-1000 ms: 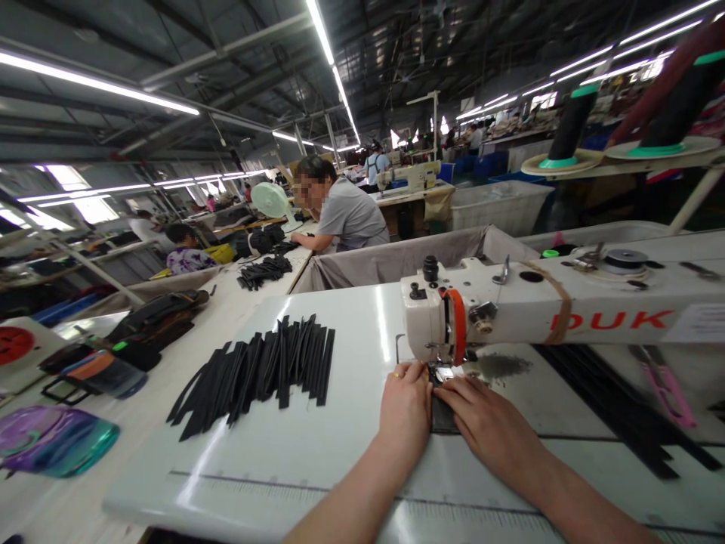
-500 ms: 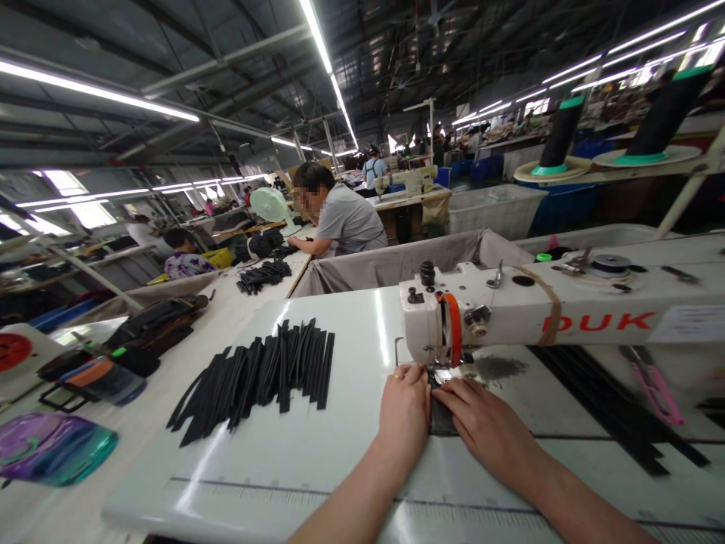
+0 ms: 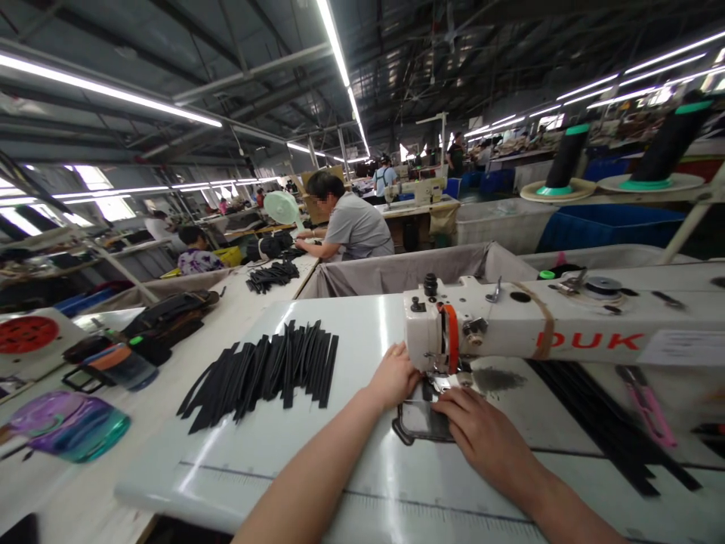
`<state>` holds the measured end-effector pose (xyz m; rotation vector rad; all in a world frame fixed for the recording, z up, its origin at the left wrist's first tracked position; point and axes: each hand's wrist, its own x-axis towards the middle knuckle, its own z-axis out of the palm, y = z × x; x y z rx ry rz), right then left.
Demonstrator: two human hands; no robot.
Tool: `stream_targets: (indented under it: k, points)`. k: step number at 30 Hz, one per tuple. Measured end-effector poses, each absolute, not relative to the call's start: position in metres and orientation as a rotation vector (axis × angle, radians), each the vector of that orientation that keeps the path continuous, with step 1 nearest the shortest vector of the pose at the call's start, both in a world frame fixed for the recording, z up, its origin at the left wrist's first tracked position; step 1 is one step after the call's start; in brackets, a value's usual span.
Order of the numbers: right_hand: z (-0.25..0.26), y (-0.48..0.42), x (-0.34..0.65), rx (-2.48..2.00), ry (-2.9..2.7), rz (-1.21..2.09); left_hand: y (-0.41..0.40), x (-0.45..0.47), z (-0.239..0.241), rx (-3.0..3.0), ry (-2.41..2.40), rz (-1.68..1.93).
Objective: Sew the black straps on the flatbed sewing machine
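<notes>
A white sewing machine (image 3: 470, 329) stands over the work, its needle area partly hidden by my hands. Left of the machine head, my left hand (image 3: 393, 376) is closed, with its fingertips beside the presser foot; what they grip is hidden. My right hand (image 3: 481, 431) has its fingers bent together onto the right side of a dark-rimmed flat piece (image 3: 422, 421) in front of the foot. That piece has a rounded corner at its lower left; its exact kind I cannot tell. A spread of black fabric strips (image 3: 266, 374) lies on the table to the left.
More black strips (image 3: 594, 423) and pink-handled snips (image 3: 651, 415) lie right, beneath the machine arm. Thread cones (image 3: 566, 162) stand behind. A purple-teal bottle (image 3: 71, 427) and a jug (image 3: 121, 369) sit far left. A person in grey (image 3: 359, 223) works beyond a cloth-lined bin (image 3: 396, 276).
My left hand has moved left and slightly back, away from the right hand. The dark-rimmed piece now shows between them. The right hand stays near the foot; the view has shifted slightly.
</notes>
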<state>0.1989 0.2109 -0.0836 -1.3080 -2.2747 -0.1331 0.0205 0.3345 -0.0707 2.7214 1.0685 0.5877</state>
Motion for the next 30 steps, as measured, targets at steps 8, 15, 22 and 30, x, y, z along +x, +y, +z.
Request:
stream_targets:
  k: [8, 15, 22, 30]
  points:
    - [-0.081, 0.209, 0.201, -1.299, -2.252, -0.001, 0.297, 0.012, -0.063, 2.640, 1.303, 0.593]
    - [-0.077, 0.207, 0.204, -1.145, -2.308, 0.199, 0.257, 0.007, -0.077, 2.370, 1.054, 0.830]
    - [-0.083, 0.208, 0.205, -1.095, -2.300, 0.193, 0.263, 0.003, -0.076, 2.353, 0.949, 0.766]
    - [-0.087, 0.212, 0.205, -1.153, -2.260, 0.168, 0.266, 0.006, -0.073, 2.424, 0.971, 0.734]
